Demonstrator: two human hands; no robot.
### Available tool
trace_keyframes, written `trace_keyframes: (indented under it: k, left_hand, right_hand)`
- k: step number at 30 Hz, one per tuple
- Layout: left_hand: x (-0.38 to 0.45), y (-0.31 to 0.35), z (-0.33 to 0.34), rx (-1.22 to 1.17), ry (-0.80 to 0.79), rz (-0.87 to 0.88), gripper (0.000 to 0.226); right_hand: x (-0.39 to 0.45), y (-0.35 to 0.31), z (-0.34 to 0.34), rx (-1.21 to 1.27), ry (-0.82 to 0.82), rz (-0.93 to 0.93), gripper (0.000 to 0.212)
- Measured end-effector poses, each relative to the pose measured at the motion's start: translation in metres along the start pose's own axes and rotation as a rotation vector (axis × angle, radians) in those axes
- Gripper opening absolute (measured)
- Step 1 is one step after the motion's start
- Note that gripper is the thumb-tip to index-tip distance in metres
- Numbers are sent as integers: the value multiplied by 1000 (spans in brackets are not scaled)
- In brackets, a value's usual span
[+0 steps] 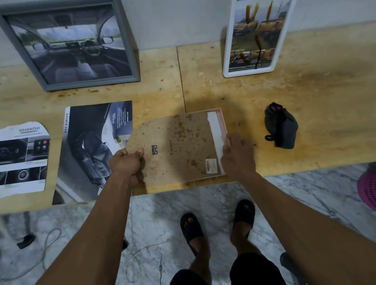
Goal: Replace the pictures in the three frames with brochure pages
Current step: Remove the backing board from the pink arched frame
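Hands are placed at the near edge of the tabletop point(316, 108), on a pink frame point(223, 125) lying face down. Its stained backing board point(178, 147) is gripped at the left end by the left hand point(125, 163), thumb on top and fingers curled beneath. The frame's right rim is pressed by the right hand point(237, 154), fingers bent over it. A strip of white page point(216, 135) is exposed beside the board. If the board is dragged askew, the page beneath could be creased or shifted. Two brochure pages point(92, 148) lie toward the left edge. A grey frame point(69, 46) and a white frame point(261, 29) are leaned against the wall at the far edge.
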State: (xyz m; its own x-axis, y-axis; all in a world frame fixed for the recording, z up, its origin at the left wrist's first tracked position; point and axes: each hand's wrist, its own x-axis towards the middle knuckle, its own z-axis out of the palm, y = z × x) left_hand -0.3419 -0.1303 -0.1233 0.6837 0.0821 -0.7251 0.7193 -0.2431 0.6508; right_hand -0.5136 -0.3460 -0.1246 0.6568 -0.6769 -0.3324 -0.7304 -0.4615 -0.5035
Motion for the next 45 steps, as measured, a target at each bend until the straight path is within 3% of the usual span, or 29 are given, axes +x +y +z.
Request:
trace_keyframes:
  k: [6,13,19,23,26,34,41,45]
  left_hand:
    - [-6,0,-1,-78,-31,41,12]
    - [-15,3,-29,-291,-123,8,26]
    - [-32,21,-44,-339,-199,19,38]
    - [-60,40,-31,-364,-236,43,35]
    - [-74,57,-14,-312,-232,76,34]
    - [-38,104,22,107,2,208,46]
    - [1,136,55,275,-65,168,55]
    - [27,148,76,300,-115,141,41]
  right_hand:
    - [0,-3,-1,50,19,49,32]
    - [-3,-8,-6,59,1,59,31]
    - [-12,-31,-33,69,35,140,49]
    - [-22,-63,-57,407,-86,117,45]
    - [-22,-80,-71,584,-94,177,38]
    - [34,-95,-89,527,39,187,48]
    - [108,-100,-77,449,19,173,41]
    - [144,-104,-68,407,10,188,34]
